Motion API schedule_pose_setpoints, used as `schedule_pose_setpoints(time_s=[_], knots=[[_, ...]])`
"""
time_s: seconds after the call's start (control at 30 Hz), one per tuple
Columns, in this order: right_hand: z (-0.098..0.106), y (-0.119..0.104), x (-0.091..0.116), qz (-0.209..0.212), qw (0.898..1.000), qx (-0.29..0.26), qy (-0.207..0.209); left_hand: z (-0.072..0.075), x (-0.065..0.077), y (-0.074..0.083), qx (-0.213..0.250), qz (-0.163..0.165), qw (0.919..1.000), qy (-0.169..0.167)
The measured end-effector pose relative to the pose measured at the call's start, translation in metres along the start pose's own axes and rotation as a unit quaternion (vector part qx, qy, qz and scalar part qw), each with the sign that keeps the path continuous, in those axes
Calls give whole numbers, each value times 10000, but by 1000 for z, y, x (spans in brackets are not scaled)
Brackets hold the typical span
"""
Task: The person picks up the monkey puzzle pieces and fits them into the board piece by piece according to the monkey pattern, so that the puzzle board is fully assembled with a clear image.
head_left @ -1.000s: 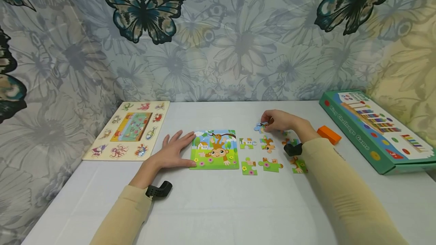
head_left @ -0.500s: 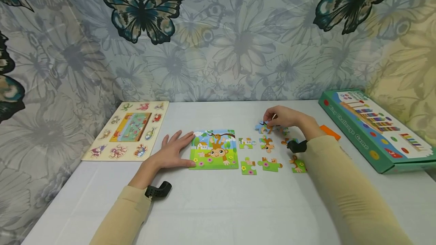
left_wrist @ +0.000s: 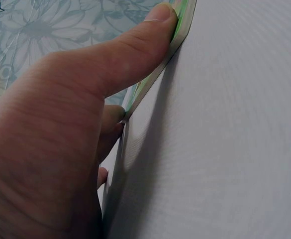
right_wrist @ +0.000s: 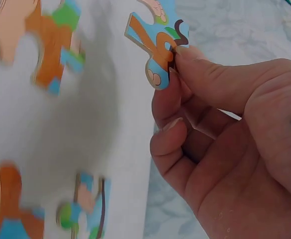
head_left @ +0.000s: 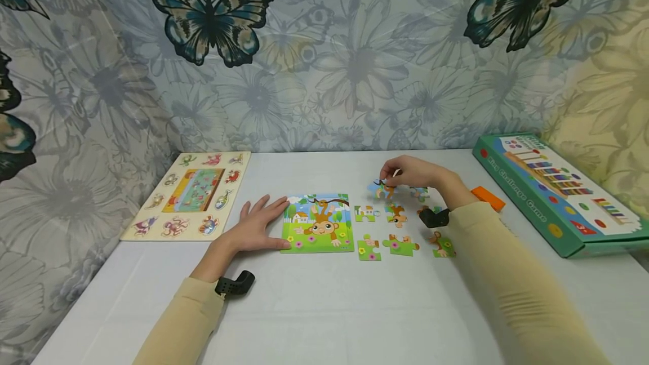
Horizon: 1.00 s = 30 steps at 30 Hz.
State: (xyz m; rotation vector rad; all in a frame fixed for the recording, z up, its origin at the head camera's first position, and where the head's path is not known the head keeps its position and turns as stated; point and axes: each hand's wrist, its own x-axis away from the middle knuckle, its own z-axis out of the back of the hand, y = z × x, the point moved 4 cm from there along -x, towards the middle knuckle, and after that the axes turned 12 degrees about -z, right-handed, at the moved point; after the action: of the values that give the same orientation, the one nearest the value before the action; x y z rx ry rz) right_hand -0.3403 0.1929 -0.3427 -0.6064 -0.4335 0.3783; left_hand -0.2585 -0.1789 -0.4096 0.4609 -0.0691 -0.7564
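My right hand pinches a jigsaw piece between thumb and fingertips. It is blue with a brown monkey tail or limb and a dark branch, and is raised over the white table in the right wrist view. Below it lie loose pieces: one with a house, one with monkey face parts, and several green ones, such as a flowered piece. My left hand is spread at the left edge of a square monkey picture board, its thumb on the near corner.
A wooden board with animal pictures lies at the left. An orange block rests behind the right wrist, beside a large green game box. Butterfly-patterned cloth hangs behind the table.
My right hand has shifted left with the pinched jigsaw piece, away from another blue piece at the back. The left hand keeps its place on the picture board.
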Motion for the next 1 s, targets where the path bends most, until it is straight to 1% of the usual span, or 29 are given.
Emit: schedule_pose_setpoints(time_s=[0.1, 0.23, 0.43, 0.7, 0.87, 1.0], knots=[[-7, -7, -7, 91, 9999, -72, -82, 1, 0, 0, 10, 2, 10000, -10], [-17, -18, -15, 319, 9993, -56, -184, 1, 1, 0, 2, -19, 10000, -5], [-34, -40, -28, 383, 9986, -16, -357, 0, 0, -1, -2, -31, 10000, -13], [-52, -67, -45, 552, 9970, -101, -536, 1, 1, 0, 23, -67, 10000, 12], [-62, -77, -54, 628, 9963, -72, -586, 2, 1, 1, 36, -76, 10000, 18], [-68, -82, -60, 664, 9963, 35, -541, 2, 1, 1, 25, -54, 10000, 5]])
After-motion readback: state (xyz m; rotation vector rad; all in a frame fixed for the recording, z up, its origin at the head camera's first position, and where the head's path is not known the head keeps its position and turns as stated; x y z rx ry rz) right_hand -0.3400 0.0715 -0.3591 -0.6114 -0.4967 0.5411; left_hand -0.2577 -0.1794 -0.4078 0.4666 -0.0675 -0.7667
